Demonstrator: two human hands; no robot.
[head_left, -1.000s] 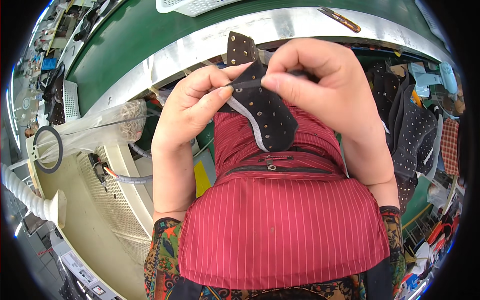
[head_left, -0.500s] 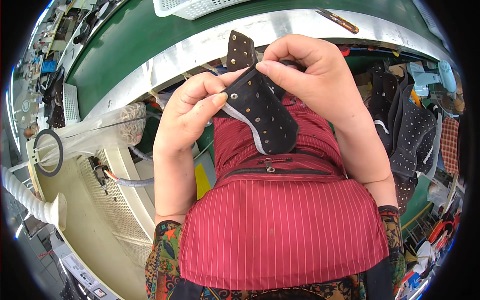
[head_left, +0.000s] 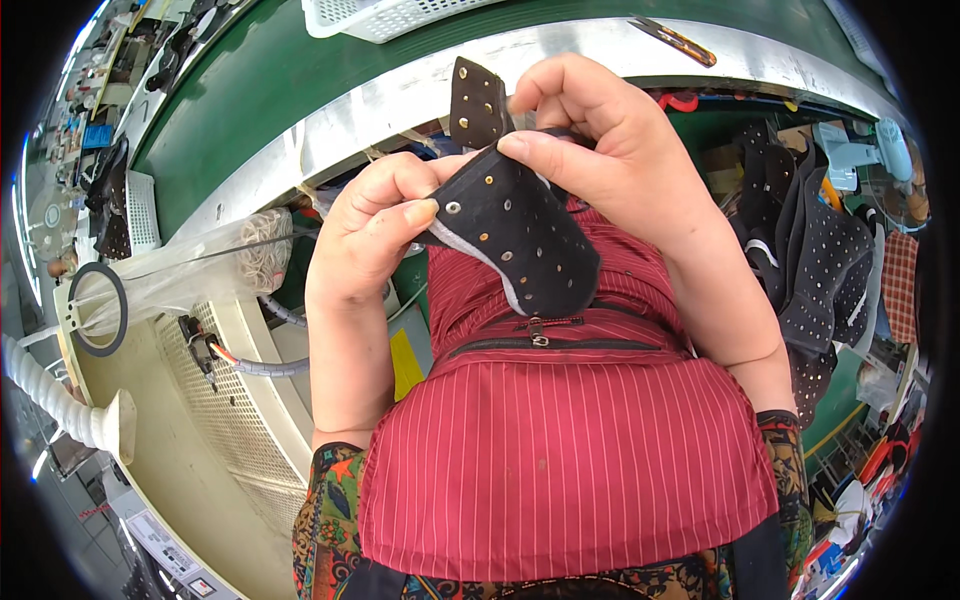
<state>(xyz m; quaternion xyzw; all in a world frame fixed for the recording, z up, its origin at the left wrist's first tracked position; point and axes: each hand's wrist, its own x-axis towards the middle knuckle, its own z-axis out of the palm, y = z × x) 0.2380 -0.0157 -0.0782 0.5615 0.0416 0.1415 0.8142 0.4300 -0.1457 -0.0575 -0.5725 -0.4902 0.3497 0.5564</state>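
Observation:
A black studded shoe upper (head_left: 520, 235) with a grey lining along one edge hangs in front of my lap. My left hand (head_left: 370, 225) pinches its left upper edge between thumb and fingers, close to a silver eyelet. At the top fold, my right hand (head_left: 610, 140) grips the piece with the thumb on the near edge; its index finger curls behind the narrow upright flap, its tip partly hidden. That brown-black flap (head_left: 477, 103) carries gold studs and sticks up between my hands. My right hand covers part of the far side.
Beyond my hands runs a metal-edged green bench (head_left: 270, 95), with snips (head_left: 675, 42) and a white perforated basket (head_left: 375, 18) on it. More studded black pieces (head_left: 800, 250) hang at right. A cream machine housing (head_left: 200, 430) and white hose (head_left: 50, 390) stand at left.
My right index finger has lifted away from the thumb and moved behind the flap. The left hand and the upper's held edge have shifted slightly left and down.

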